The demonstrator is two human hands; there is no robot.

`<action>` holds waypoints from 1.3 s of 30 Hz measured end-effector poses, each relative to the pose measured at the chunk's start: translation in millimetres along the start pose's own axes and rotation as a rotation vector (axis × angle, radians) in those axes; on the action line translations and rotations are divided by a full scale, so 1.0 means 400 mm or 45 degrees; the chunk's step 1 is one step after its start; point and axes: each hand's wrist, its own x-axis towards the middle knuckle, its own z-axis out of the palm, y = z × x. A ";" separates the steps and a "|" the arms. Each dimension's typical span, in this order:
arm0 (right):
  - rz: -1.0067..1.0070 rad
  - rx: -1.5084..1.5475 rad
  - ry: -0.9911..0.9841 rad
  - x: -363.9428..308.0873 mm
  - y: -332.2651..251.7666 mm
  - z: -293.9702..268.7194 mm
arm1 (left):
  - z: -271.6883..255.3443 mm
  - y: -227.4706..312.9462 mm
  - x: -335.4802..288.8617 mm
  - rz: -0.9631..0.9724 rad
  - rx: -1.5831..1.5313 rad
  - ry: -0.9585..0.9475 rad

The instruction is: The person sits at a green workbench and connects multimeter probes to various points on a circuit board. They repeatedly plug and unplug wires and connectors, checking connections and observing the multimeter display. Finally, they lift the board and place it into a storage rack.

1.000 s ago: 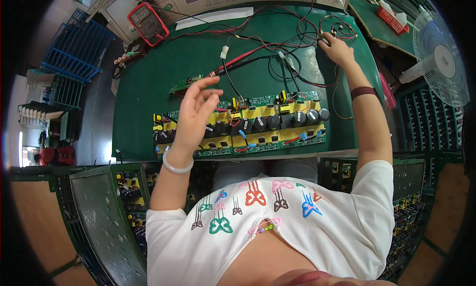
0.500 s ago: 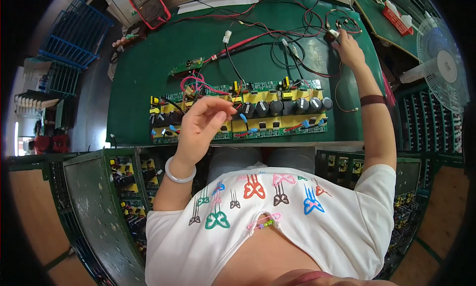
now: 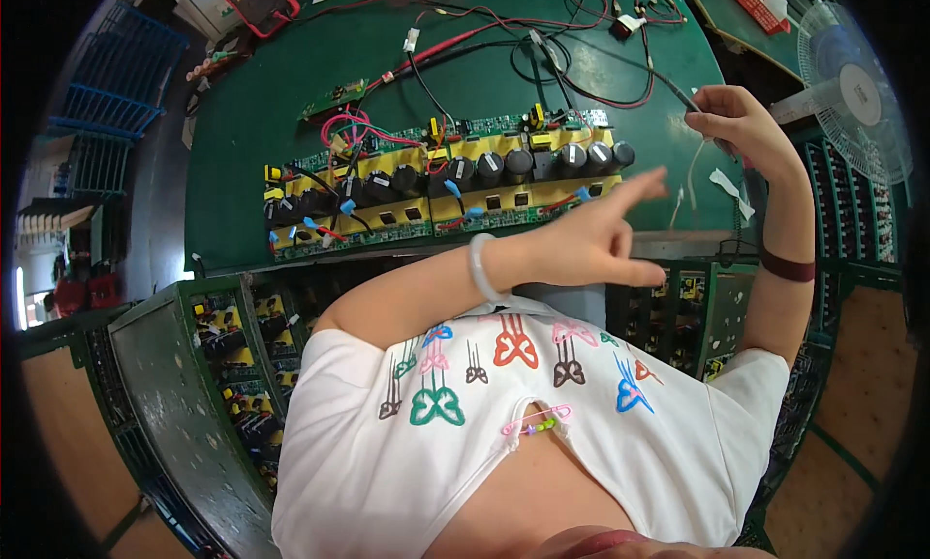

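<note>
My right hand (image 3: pixel 744 133) is at the right edge of the green table, its fingers pinched on a thin dark lead (image 3: pixel 681 95) with a thicker grey end. This lead runs back toward the cables at the far right. My left hand (image 3: pixel 605 237) reaches across to the right, over the near table edge, with fingers apart and nothing in them. Just beyond it lies a long green circuit board (image 3: pixel 426 220) with yellow strips, black cylindrical capacitors (image 3: pixel 518 162) and short blue-tipped wires. Pink wires (image 3: pixel 344 128) link it to a small green board (image 3: pixel 334 101).
A red multimeter (image 3: pixel 260 4) stands at the far left, its red and black leads crossing the table (image 3: pixel 232 171). A switch-like block (image 3: pixel 627 26) lies among tangled wires. A white fan (image 3: pixel 857 94) stands at right. Racks of boards (image 3: pixel 232 365) stand below the table's near side.
My right hand has come nearer from the far right wires, now with a dark lead in its fingers. My left hand has swung right, from over the board to its right end.
</note>
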 end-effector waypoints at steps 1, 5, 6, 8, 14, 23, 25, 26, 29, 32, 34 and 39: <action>-0.046 0.130 -0.055 0.002 0.006 0.012 | 0.016 -0.012 0.007 0.007 0.006 -0.058; -0.155 0.580 -0.113 -0.002 0.034 0.073 | 0.017 -0.026 -0.013 -0.057 0.136 -0.413; -0.171 0.675 -0.091 -0.010 0.032 0.092 | 0.007 -0.035 -0.036 -0.072 0.119 -0.361; -0.216 0.949 -0.042 -0.028 0.042 0.132 | -0.023 -0.080 -0.107 -0.109 0.086 -0.259; -0.538 1.371 -0.098 -0.028 0.100 0.304 | -0.081 -0.142 -0.354 0.017 0.506 0.259; -0.568 1.292 -0.030 -0.069 0.023 0.507 | -0.040 -0.127 -0.406 0.254 1.051 1.042; -0.691 1.166 0.157 -0.070 0.030 0.563 | -0.031 -0.149 -0.385 0.344 0.953 1.261; -0.750 1.099 0.248 -0.070 0.038 0.593 | -0.033 -0.153 -0.384 0.356 1.018 1.282; -0.946 0.780 0.510 -0.061 0.068 0.649 | -0.045 -0.152 -0.372 0.430 1.246 1.307; -1.079 0.634 0.652 -0.045 0.074 0.680 | -0.052 -0.145 -0.352 0.538 1.440 1.284; -1.134 0.617 0.694 -0.031 0.077 0.692 | -0.054 -0.151 -0.348 0.563 1.447 1.267; -1.169 0.604 0.708 -0.024 0.085 0.701 | -0.062 -0.160 -0.349 0.550 1.536 1.250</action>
